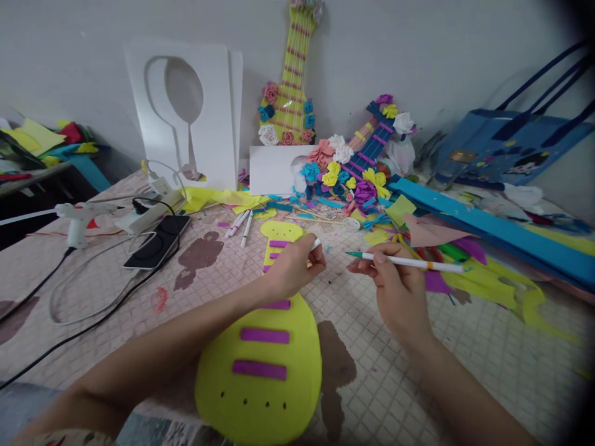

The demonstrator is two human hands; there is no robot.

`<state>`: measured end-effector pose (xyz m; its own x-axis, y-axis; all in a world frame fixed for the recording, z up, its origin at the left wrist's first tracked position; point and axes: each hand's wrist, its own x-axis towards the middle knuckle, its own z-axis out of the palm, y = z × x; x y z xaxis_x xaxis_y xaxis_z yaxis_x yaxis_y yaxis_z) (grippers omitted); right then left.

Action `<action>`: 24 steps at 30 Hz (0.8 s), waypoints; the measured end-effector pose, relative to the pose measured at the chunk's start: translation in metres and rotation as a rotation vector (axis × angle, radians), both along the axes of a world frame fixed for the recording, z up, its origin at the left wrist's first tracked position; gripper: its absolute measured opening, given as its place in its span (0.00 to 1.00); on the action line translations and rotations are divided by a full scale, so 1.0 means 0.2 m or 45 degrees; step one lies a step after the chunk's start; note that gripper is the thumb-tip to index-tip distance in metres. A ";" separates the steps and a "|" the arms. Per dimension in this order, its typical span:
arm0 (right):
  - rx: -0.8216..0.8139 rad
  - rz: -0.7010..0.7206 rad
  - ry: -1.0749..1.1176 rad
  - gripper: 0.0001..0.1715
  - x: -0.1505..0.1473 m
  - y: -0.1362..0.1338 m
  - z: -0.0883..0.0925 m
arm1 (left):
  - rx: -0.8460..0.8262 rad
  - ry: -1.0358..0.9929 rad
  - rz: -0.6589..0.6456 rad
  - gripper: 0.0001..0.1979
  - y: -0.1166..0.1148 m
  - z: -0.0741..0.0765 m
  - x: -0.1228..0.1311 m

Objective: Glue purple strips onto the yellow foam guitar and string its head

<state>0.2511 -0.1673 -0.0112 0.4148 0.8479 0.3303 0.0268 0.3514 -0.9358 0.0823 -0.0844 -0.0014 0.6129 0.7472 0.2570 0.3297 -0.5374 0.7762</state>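
Note:
A yellow guitar-shaped cutout (264, 396) lies in front of me, its neck pointing away. Purple strips cross it, and small dark dots mark both its head and its lower body. My left hand (295, 263) is closed above the neck, pinching a small white piece (316, 243) that looks like a pen cap. To the right of the neck, my right hand (400, 285) holds a white marker (413, 262) with a green tip pointing left. The two hands are apart.
A glue gun (79, 220), a phone (158, 241) and cables lie left. Several markers (246, 228) rest beyond the cutout. Decorated guitars (290, 93) and white boards (214, 118) lean on the wall. Blue strips (493, 226), paper scraps and a blue bag (515, 145) are right.

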 end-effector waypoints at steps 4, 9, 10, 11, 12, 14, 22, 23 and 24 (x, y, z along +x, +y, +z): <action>-0.074 0.072 -0.005 0.07 -0.07 -0.02 -0.02 | -0.067 -0.104 -0.002 0.12 -0.07 -0.01 -0.04; -0.115 0.098 -0.051 0.09 -0.12 -0.03 -0.03 | -0.066 -0.156 0.046 0.12 -0.09 0.00 -0.05; -0.114 0.098 -0.055 0.09 -0.13 -0.03 -0.03 | -0.068 -0.161 0.052 0.12 -0.09 0.00 -0.05; -0.113 0.098 -0.058 0.09 -0.13 -0.04 -0.03 | -0.071 -0.170 0.051 0.12 -0.09 0.01 -0.05; -0.112 0.097 -0.060 0.09 -0.13 -0.04 -0.03 | -0.077 -0.178 0.043 0.13 -0.09 0.01 -0.05; -0.108 0.098 -0.060 0.08 -0.13 -0.04 -0.02 | -0.089 -0.189 0.032 0.13 -0.09 0.00 -0.06; -0.132 0.121 -0.009 0.08 -0.13 -0.03 -0.05 | -0.130 -0.252 0.072 0.14 -0.09 -0.01 -0.07; -0.134 0.130 0.004 0.08 -0.14 -0.03 -0.06 | -0.126 -0.255 0.092 0.14 -0.10 -0.01 -0.07; -0.137 0.142 0.019 0.08 -0.14 -0.03 -0.06 | -0.122 -0.254 0.114 0.14 -0.10 -0.01 -0.07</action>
<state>0.2232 -0.1739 -0.0235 0.3202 0.9191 0.2295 -0.0209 0.2490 -0.9683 0.0683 -0.1039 -0.0028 0.4872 0.8230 0.2921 0.2074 -0.4339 0.8768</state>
